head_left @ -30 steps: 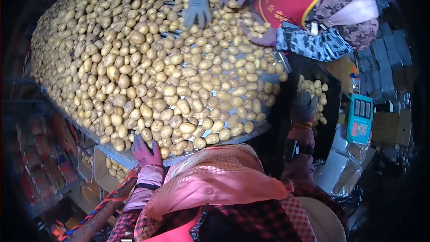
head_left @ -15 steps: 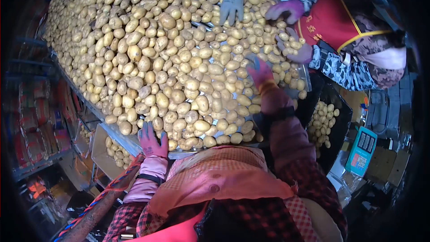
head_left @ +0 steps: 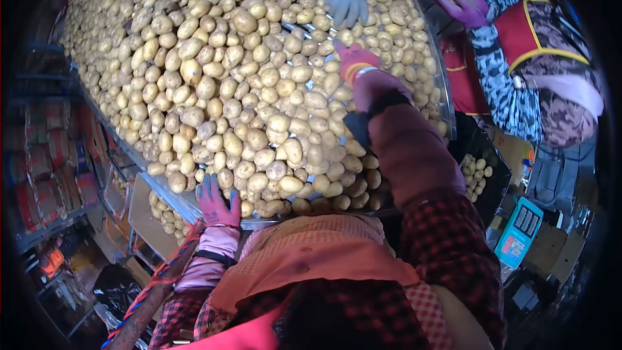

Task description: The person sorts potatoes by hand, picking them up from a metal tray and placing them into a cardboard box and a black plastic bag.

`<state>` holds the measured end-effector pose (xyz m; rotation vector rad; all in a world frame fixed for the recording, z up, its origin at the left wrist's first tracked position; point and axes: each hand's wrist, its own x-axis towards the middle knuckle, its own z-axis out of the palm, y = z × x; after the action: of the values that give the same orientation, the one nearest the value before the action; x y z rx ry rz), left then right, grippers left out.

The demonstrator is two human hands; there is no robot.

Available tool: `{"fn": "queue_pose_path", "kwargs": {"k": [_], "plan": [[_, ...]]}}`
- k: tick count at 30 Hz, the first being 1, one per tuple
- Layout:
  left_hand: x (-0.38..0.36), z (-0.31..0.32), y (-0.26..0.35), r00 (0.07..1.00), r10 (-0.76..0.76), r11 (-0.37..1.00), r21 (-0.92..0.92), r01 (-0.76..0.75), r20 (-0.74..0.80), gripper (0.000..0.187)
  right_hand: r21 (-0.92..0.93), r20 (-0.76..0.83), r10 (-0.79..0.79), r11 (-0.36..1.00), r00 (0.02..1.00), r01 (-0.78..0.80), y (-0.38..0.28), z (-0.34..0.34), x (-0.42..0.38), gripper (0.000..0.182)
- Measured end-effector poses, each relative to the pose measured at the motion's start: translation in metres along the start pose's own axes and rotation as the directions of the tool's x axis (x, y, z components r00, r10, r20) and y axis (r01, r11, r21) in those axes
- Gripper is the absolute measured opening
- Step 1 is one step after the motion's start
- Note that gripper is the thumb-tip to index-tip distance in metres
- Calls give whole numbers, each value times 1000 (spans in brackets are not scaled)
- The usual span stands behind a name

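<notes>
Across the tabletop (head_left: 170,198), potatoes (head_left: 191,71) lie heaped — the left hand (head_left: 218,206) rests open at the near edge, seemingly bracing the lean, while the right hand (head_left: 356,63) reaches among them, its grip unclear.

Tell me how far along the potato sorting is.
Probably early on. Apparently done: some potatoes lie in the black bin, others in the cardboard box. In hand: the right hand reaches over the heap, its grip unclear; the left hand rests at the near edge. Left: that heap, covering most of the table.
</notes>
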<state>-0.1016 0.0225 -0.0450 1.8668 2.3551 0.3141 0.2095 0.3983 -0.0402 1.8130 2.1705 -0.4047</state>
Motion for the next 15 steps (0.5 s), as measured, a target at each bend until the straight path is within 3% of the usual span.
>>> {"fn": "queue_pose_path", "kwargs": {"k": [3,4,7,8,9,11,14,15], "plan": [[-1,3,-4,1000,21,1000,15,-21,-17,76,-24,-71,140,990,988,-142,-19,7,8,53],[-2,3,-3,1000,13,1000,16,-12,-24,76,-30,-136,119,992,983,-125,-20,11,6,51],[-2,4,-5,998,34,999,15,-33,-45,76,40,-94,73,997,993,-69,-10,20,18,49],[-3,5,-6,998,30,1000,11,-29,-56,76,118,-146,50,992,988,-33,-3,32,21,48],[-3,5,-6,998,27,1000,3,-27,-56,76,55,-131,71,996,989,-64,-6,31,13,48],[-4,3,-6,998,25,1000,-12,-25,-54,75,108,-23,90,990,996,-87,-2,21,3,54],[-5,1,-4,998,24,999,-35,-26,-58,74,170,-19,34,985,999,-31,16,15,-16,68],[-5,0,-5,998,32,998,-48,-35,-59,74,235,-83,36,972,996,-16,29,26,-10,84]]}}
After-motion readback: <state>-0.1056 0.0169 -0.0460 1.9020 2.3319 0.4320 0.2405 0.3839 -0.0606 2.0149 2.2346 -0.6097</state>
